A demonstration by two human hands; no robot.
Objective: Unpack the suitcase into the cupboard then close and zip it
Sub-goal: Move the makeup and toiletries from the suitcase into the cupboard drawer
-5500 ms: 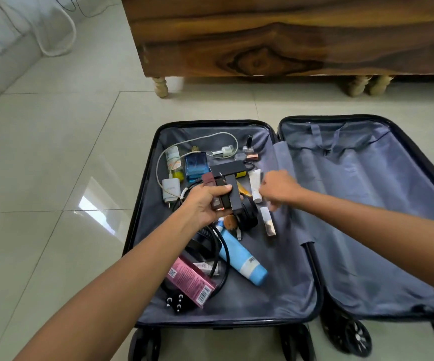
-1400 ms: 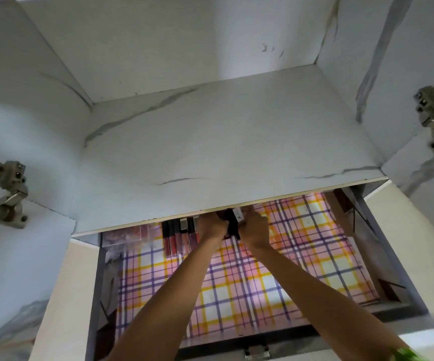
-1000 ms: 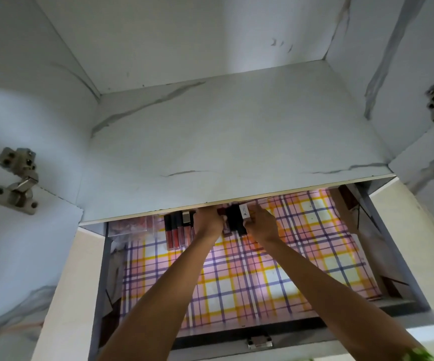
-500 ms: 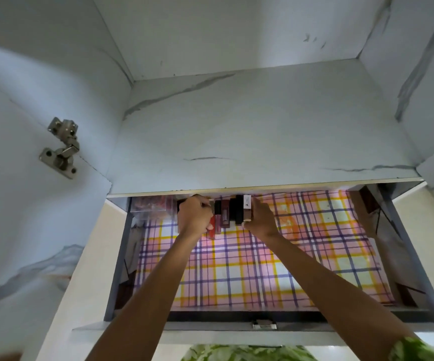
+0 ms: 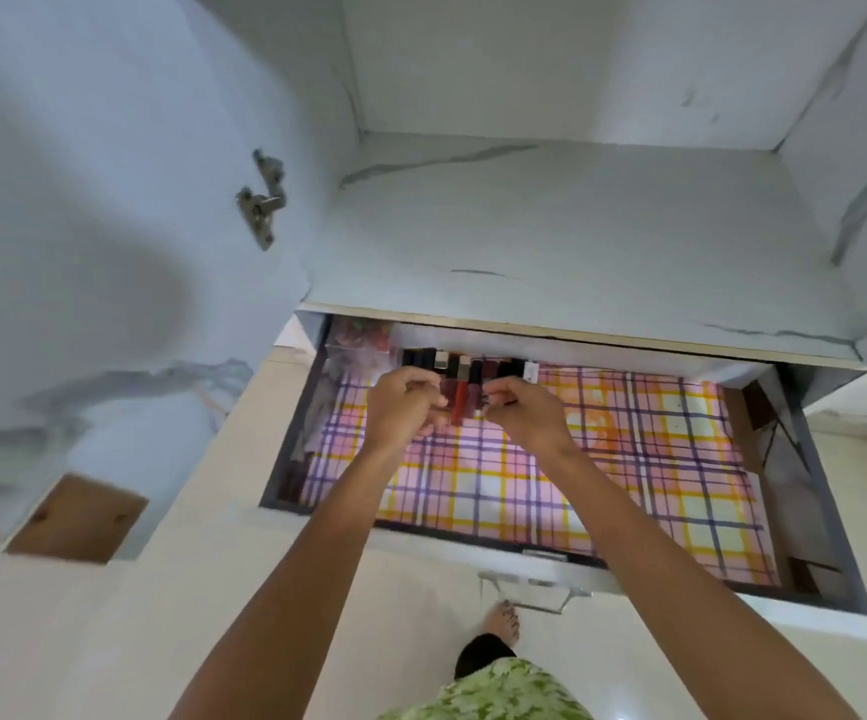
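The suitcase is out of sight. An open cupboard drawer (image 5: 831,517) with a pink, yellow and purple plaid liner (image 5: 524,491) lies below me. A row of dark and red cosmetic tubes (image 5: 465,368) lines its back edge. My left hand (image 5: 402,407) and my right hand (image 5: 527,415) are both at that row, fingers curled. They pinch the red tubes (image 5: 458,405) that stick out of the row between them. Which fingers touch which tube is hard to tell.
A white marbled shelf (image 5: 576,226) overhangs the drawer's back. A clear box (image 5: 361,340) sits in the drawer's back left corner. A door hinge (image 5: 262,202) is on the left wall. The drawer's handle (image 5: 530,595) sticks out above my foot (image 5: 501,621).
Earlier I was taking small items out of the open suitcase on the floor. In the last second my hands drew back slightly from the tube row and the view swung to the right.
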